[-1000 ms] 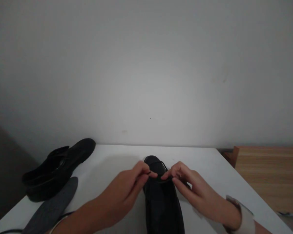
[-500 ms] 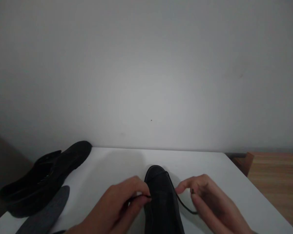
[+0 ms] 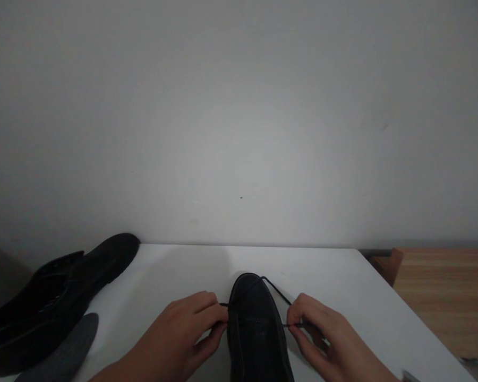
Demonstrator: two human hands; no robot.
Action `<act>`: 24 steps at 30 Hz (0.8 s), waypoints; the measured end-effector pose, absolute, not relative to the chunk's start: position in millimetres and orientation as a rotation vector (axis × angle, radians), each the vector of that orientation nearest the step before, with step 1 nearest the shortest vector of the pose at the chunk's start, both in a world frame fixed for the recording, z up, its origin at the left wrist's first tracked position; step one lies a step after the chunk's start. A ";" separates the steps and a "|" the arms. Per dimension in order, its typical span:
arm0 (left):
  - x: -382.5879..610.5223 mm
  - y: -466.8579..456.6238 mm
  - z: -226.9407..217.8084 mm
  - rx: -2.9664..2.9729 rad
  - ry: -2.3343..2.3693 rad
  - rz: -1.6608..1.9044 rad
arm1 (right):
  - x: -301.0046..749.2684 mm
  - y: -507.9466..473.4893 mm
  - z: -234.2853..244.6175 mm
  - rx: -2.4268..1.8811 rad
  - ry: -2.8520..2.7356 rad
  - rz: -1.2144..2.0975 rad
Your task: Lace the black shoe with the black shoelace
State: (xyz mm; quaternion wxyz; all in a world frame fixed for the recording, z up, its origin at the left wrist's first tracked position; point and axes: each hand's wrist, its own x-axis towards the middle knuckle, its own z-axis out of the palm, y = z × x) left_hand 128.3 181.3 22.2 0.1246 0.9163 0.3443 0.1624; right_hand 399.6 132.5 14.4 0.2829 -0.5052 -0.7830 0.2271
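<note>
A black shoe [image 3: 257, 334] lies toe away from me on the white table, its rear cut off by the lower edge of the view. Across its toe runs a thin dark shoelace [image 3: 276, 291]. On the left side of the shoe, my left hand [image 3: 191, 329] pinches the lace between thumb and fingers. My right hand [image 3: 322, 334], on the other side, is closed on the lace too, with a short piece sticking out toward the shoe. Both hands are close beside the toe.
Another black shoe [image 3: 91, 276] rests at the left, against the wall [image 3: 239, 132]. Partly beneath it lies a grey insole [image 3: 75, 347]. The white table [image 3: 175, 265] meets the wall at the back; a wooden surface [image 3: 434, 302] stands past its right edge.
My right hand has closed on the lace, its fingers apart before. My left hand has moved left off the shoe's top to its side. The view has shifted slightly right.
</note>
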 end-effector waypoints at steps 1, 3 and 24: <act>127.9 180.8 22.4 2.684 1.003 0.472 | 399.6 133.6 14.7 -1.345 -2.101 0.610; 127.9 180.3 22.5 2.698 1.006 0.459 | 399.5 135.7 14.7 -1.321 -2.118 0.608; 140.7 177.7 31.0 2.635 1.111 0.428 | 386.8 133.8 17.0 -1.317 -2.303 0.348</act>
